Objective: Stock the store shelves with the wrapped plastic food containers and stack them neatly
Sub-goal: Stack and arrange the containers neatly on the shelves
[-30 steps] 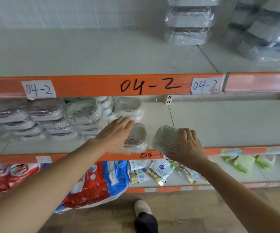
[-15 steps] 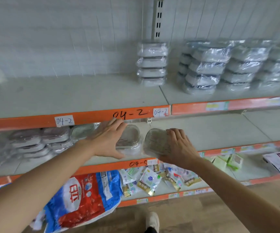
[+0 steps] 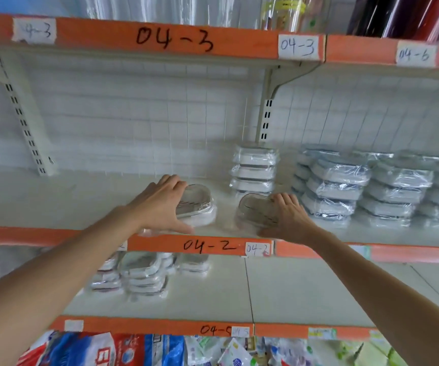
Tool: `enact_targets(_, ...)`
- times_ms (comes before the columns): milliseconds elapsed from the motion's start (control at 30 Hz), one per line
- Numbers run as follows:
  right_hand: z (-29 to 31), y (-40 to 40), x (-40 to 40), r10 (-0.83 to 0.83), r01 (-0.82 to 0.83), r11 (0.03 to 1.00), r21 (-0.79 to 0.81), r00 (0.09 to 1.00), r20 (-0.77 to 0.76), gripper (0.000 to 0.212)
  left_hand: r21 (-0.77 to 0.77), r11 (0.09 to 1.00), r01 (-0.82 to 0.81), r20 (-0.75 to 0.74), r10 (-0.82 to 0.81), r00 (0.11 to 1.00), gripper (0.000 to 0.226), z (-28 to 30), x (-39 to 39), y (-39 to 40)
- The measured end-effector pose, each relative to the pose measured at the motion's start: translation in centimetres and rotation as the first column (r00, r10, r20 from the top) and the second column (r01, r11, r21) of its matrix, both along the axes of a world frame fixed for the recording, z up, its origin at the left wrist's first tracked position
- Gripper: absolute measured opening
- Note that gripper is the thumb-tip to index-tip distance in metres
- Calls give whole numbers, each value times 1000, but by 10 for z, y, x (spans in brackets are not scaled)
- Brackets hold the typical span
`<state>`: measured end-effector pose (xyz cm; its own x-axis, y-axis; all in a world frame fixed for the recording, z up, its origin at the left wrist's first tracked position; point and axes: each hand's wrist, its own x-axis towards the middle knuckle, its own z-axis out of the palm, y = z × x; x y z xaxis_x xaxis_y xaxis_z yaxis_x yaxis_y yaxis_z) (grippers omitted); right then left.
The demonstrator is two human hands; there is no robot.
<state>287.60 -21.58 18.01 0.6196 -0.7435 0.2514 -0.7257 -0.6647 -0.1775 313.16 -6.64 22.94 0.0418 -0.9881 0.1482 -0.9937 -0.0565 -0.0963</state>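
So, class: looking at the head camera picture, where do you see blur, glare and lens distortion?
Head view: the wide lens bends the orange shelf edges; glare glints off the wrapped stacks at right; the lower-shelf stacks are smeared by motion blur; both hands and the containers they hold are fairly sharp; light is soft and even.

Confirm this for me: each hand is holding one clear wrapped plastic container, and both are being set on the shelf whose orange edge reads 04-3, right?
Not quite. The head view shows the left hand and right hand each holding one clear wrapped plastic container, but over the white shelf with the orange edge reading 04-2. The 04-3 edge is the shelf above.
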Motion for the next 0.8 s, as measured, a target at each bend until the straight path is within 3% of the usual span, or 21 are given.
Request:
enact_targets(300,0,-69,17,136,-120,967,226,989,-57,98,-12,997,-70,-35,70,997,105,5,-2,-47)
enact_targets(667,-33,-95,21,241,-208,937,282,966,-89,101,38,996,-86,-28,87,996,106,-2,-15,-83)
enact_targets(800,-28,-96,19,270,-207,930,303,946,-183,111,51,996,-69,-26,70,997,108,5,-25,-102)
